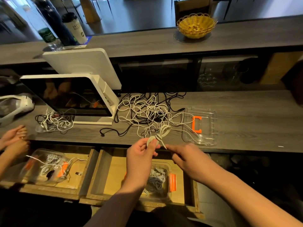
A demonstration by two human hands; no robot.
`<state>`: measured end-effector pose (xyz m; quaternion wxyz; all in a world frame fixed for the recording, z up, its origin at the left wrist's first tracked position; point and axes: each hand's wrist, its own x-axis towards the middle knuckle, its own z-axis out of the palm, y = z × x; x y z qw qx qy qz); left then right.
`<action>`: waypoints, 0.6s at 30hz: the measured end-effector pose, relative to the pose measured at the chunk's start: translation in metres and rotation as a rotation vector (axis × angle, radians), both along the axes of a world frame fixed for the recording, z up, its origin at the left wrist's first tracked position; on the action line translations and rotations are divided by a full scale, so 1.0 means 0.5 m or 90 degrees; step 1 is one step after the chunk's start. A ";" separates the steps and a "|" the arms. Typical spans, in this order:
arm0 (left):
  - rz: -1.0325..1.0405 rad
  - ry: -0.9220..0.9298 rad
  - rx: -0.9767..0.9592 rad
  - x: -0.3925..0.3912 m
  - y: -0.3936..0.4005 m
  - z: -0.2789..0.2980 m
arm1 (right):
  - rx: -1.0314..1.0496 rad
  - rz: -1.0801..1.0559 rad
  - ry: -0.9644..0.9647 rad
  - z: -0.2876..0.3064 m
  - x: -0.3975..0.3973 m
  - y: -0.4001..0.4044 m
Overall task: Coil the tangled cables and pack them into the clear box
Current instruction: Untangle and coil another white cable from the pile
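Left hand [141,151]: grip clamped on a coiled white cable [158,136], thumb and fingers pinching the bundle near its wrapped waist; the loop end points up and away over the worktop [246,112]. Right hand [183,154]: blurred, fingers curled, index and thumb at the cable's free tip [164,146]; cannot tell whether they actually pinch it.

Tangle [147,112] of white and black cables lies on the worktop just beyond the coil, between the monitor [68,95] and the clear lid [201,125]. Lid lies flat, an orange clip [196,124] on it; a few white strands run across it.

Clear box [159,181] sits in the open drawer [180,174] below the hands, orange latch on its right side, coiled cables already inside; partly hidden by the left forearm.

Another person's hands [14,138] at far left, above a second box [47,166] holding cables. A small cable heap [54,122] lies before the monitor. Yellow basket [196,25] on the upper shelf.
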<state>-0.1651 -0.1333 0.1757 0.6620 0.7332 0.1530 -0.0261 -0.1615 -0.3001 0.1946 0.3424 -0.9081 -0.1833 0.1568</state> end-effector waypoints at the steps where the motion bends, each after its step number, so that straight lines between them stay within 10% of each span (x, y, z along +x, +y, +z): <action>1: 0.010 -0.009 0.020 -0.002 0.000 -0.001 | -0.013 0.008 -0.007 0.003 -0.004 0.005; 18: -0.134 -0.010 0.115 -0.006 0.005 -0.013 | 0.364 -0.118 0.190 0.027 -0.015 0.003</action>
